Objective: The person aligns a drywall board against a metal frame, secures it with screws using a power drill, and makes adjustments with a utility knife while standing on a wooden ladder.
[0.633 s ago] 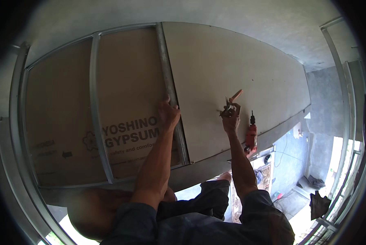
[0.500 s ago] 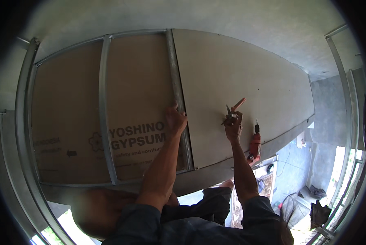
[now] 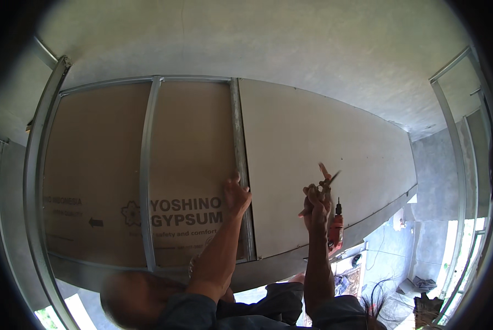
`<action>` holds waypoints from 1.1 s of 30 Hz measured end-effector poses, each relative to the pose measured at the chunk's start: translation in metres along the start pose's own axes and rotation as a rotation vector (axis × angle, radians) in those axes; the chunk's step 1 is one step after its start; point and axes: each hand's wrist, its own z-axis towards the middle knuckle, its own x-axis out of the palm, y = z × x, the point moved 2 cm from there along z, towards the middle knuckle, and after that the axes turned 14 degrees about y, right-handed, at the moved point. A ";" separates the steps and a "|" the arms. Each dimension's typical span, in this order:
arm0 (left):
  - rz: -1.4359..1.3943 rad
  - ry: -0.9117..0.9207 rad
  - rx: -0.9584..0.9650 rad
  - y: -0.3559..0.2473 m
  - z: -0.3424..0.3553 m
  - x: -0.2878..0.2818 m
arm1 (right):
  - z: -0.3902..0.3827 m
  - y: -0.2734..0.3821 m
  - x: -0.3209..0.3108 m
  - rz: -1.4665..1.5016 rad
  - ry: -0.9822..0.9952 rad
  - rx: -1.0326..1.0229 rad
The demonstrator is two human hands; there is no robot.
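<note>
My left hand grips the edge of a grey metal stud, thumb up. This stud runs along the seam between an open framed bay and a pale board. In front of that board, my right hand is closed around a small hand tool with an orange part and a thin pointed metal part; its exact kind is unclear. Just right of this hand, a red power drill lies on the pale board with its bit pointing away from me.
Brown printed gypsum board shows between the studs at left, crossed by another metal stud. Tall metal framing stands at the left and right. Past the panel's near right edge, a lower room opens with dark items below.
The view has tilted, so the panel sits lower. My right hand has turned the tool, its pointed part now aiming right. My left hand keeps its place on the stud.
</note>
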 end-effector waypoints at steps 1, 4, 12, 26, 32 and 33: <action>0.011 -0.010 -0.004 0.004 0.001 0.001 | -0.011 0.027 0.023 -0.004 -0.002 -0.011; -0.019 0.017 0.002 0.013 0.003 0.006 | -0.036 0.084 0.087 0.282 0.292 -0.094; 0.051 -0.088 0.019 0.005 -0.006 -0.002 | -0.072 0.129 0.159 0.447 0.905 -0.273; 0.084 -0.303 0.315 0.092 0.026 0.083 | -0.054 0.129 0.198 0.332 0.954 -0.174; -0.026 0.041 0.020 0.015 -0.002 0.018 | -0.030 0.118 0.193 0.135 0.812 -0.074; -0.076 0.105 -0.010 -0.009 -0.007 0.008 | -0.022 0.123 0.197 0.002 0.718 -0.017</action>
